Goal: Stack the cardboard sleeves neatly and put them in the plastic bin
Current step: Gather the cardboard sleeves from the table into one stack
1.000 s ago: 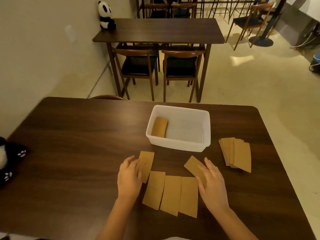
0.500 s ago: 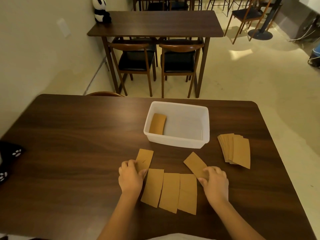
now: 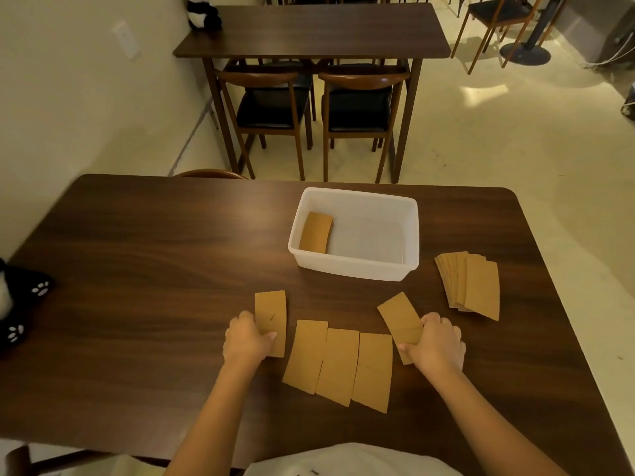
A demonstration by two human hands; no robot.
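Note:
A white plastic bin (image 3: pixel 410 231) stands on the dark wooden table (image 3: pixel 144 269) with one brown cardboard sleeve (image 3: pixel 316 231) lying in its left end. Three flat sleeves (image 3: pixel 338 365) lie side by side in front of me. My left hand (image 3: pixel 245 340) pinches the leftmost sleeve (image 3: pixel 270 312) by its near edge. My right hand (image 3: pixel 434 343) grips the angled rightmost sleeve (image 3: pixel 398 314). A fanned pile of several sleeves (image 3: pixel 472 285) rests to the right of the bin.
A panda plush (image 3: pixel 13 297) sits at the table's left edge. Beyond the far edge stand a second wooden table (image 3: pixel 309 29) with two chairs (image 3: pixel 271 108) tucked under it, and a chair back (image 3: pixel 209 174) just behind my table.
Both hands went from lying flat on the outer sleeves to curling and gripping them. The left sleeve has turned more upright; the camera tilted down slightly.

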